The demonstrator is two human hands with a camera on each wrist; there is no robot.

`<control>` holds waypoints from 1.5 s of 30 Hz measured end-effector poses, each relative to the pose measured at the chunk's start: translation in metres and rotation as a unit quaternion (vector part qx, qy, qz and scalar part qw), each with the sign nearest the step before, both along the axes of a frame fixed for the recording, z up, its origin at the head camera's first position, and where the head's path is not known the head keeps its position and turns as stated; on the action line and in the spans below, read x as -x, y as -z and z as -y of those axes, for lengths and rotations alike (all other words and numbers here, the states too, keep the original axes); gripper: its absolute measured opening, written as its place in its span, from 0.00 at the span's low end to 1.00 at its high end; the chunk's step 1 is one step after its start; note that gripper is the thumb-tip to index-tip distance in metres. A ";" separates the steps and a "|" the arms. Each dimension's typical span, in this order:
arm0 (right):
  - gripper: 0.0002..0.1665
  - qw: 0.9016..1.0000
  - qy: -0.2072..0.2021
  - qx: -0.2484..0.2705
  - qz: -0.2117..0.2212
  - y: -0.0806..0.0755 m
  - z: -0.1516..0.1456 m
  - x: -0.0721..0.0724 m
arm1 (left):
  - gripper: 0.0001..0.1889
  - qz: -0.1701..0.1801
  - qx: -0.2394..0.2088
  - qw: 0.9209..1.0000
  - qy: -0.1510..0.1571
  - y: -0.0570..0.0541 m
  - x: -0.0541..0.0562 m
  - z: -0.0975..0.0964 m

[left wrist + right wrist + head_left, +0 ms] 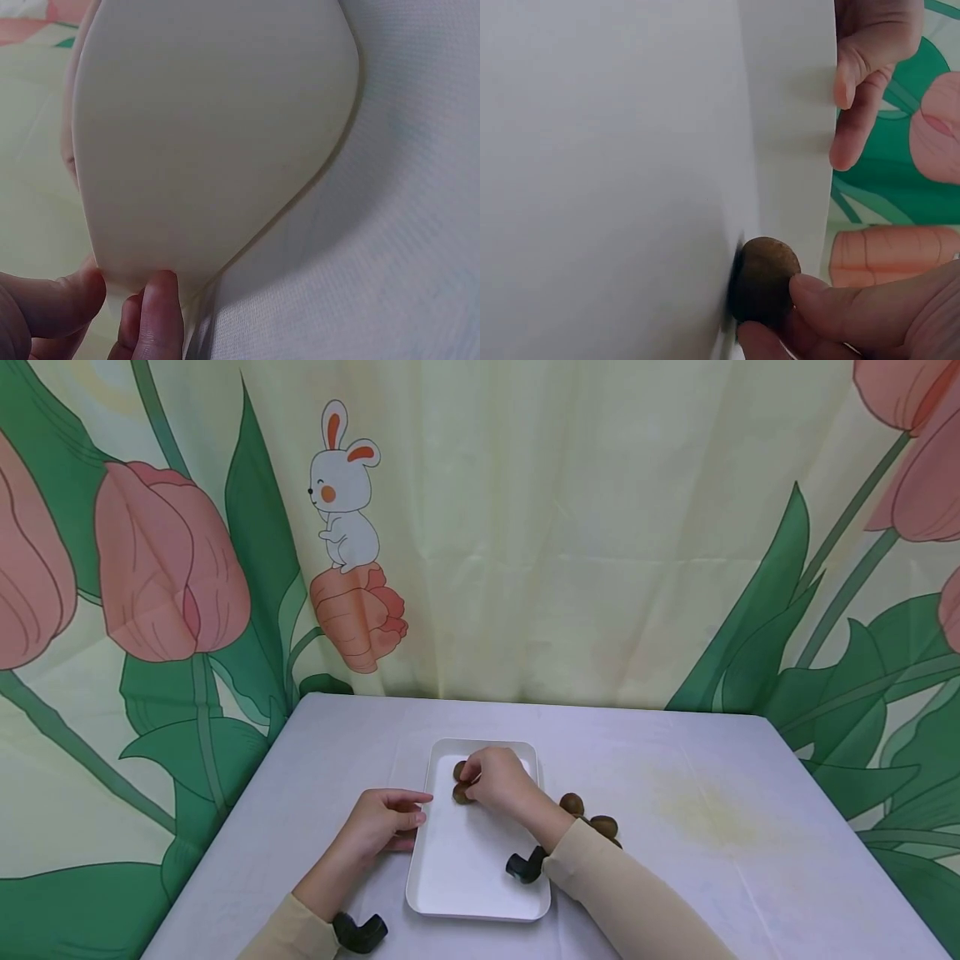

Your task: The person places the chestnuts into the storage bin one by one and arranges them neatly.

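Observation:
My right hand (504, 782) reaches over the far left part of a white rectangular tray (472, 893). Between thumb and finger it pinches a small round brown kiwi-like fruit (763, 281), low by the tray's side wall. In the head view that brown fruit (462, 793) sits just in front of another one (459, 770), partly covered by my fingers. At the tray's left side, my left hand (378, 818) has its fingers extended, the tips touching the outer edge. The left wrist view shows the tray's pale outer side (210, 135) above those fingertips.
Several more brown fruits (572, 803) lie on the white-covered table (675, 877) right of the tray, partly hidden by my right forearm. Black wrist devices (362, 934) are strapped at both cuffs. A curtain (562, 543) printed with tulips and a rabbit hangs behind the table.

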State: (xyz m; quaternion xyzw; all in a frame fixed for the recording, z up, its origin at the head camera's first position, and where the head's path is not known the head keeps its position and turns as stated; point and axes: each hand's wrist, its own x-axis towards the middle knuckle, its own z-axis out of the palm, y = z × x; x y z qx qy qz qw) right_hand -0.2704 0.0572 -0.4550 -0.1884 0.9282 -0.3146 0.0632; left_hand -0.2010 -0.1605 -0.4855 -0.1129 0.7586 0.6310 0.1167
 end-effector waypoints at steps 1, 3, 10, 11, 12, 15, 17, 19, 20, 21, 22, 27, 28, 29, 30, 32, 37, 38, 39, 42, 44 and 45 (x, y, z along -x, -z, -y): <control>0.07 1.000 0.002 0.003 0.002 0.000 0.000 0.000 | 0.16 0.000 0.001 1.000 0.000 0.000 0.000 0.000; 0.08 1.000 0.005 0.010 0.006 -0.001 -0.001 0.001 | 0.17 0.001 0.000 1.000 -0.001 -0.001 0.000 0.000; 0.09 0.999 0.005 0.040 0.022 -0.007 -0.005 0.001 | 0.17 0.002 -0.007 1.000 -0.001 -0.001 0.001 0.000; 0.09 0.999 0.005 0.044 0.025 -0.008 -0.006 0.001 | 0.17 0.001 -0.007 1.000 0.000 -0.001 0.001 0.000; 0.09 0.998 0.004 0.049 0.028 -0.010 -0.007 0.001 | 0.17 0.001 -0.007 1.000 0.000 -0.001 0.001 0.001; 0.09 0.997 0.003 0.064 0.036 -0.014 -0.009 -0.001 | 0.17 0.001 -0.005 1.000 0.001 -0.002 0.001 0.001; 0.09 0.996 0.002 0.075 0.040 -0.016 -0.011 -0.001 | 0.17 0.003 -0.003 1.000 0.001 -0.002 0.000 0.001; 0.09 0.996 0.003 0.082 0.042 -0.019 -0.013 -0.003 | 0.17 0.004 -0.002 1.000 0.001 -0.002 0.000 0.001; 0.10 0.995 0.005 0.087 0.046 -0.020 -0.014 -0.003 | 0.17 0.005 -0.001 1.000 0.000 -0.002 0.000 0.001; 0.10 0.994 0.007 0.094 0.051 -0.022 -0.016 -0.004 | 0.17 0.006 -0.001 1.000 0.000 -0.002 0.000 0.001; 0.10 0.993 0.008 0.102 0.057 -0.023 -0.017 -0.004 | 0.17 0.007 -0.001 1.000 0.000 -0.002 0.000 0.001; 0.14 0.985 0.012 0.147 0.086 -0.027 -0.025 -0.005 | 0.16 0.007 -0.001 1.000 -0.001 -0.001 0.000 0.000; 0.15 0.984 0.013 0.152 0.088 -0.028 -0.027 -0.005 | 0.16 0.007 -0.001 1.000 -0.001 -0.001 0.000 0.000; 0.16 0.984 0.014 0.156 0.088 -0.028 -0.028 -0.005 | 0.16 0.006 -0.001 1.000 -0.002 -0.001 -0.001 0.000; 0.17 0.983 0.017 0.158 0.089 -0.029 -0.030 -0.004 | 0.16 0.006 -0.001 1.000 -0.002 -0.001 -0.001 0.000; 0.17 0.982 0.021 0.165 0.092 -0.030 -0.034 -0.004 | 0.16 0.006 -0.003 1.000 -0.002 -0.001 -0.001 0.000; 0.17 0.977 0.032 0.181 0.107 -0.033 -0.043 -0.005 | 0.16 0.004 -0.004 1.000 -0.001 -0.001 -0.002 0.000; 0.18 0.977 0.034 0.182 0.109 -0.034 -0.046 -0.005 | 0.16 0.004 -0.004 1.000 -0.001 -0.002 -0.002 0.000; 0.17 0.976 0.036 0.184 0.111 -0.034 -0.048 -0.005 | 0.16 0.004 -0.003 1.000 0.000 -0.002 -0.002 0.000; 0.17 0.973 0.043 0.193 0.116 -0.036 -0.055 -0.006 | 0.16 0.005 -0.002 1.000 0.001 -0.002 -0.002 0.000; 0.16 0.972 0.047 0.198 0.116 -0.038 -0.060 -0.006 | 0.16 0.004 0.000 1.000 0.001 -0.002 -0.001 0.000; 0.16 0.971 0.049 0.202 0.117 -0.038 -0.062 -0.006 | 0.16 0.003 0.002 1.000 0.001 -0.002 -0.001 0.000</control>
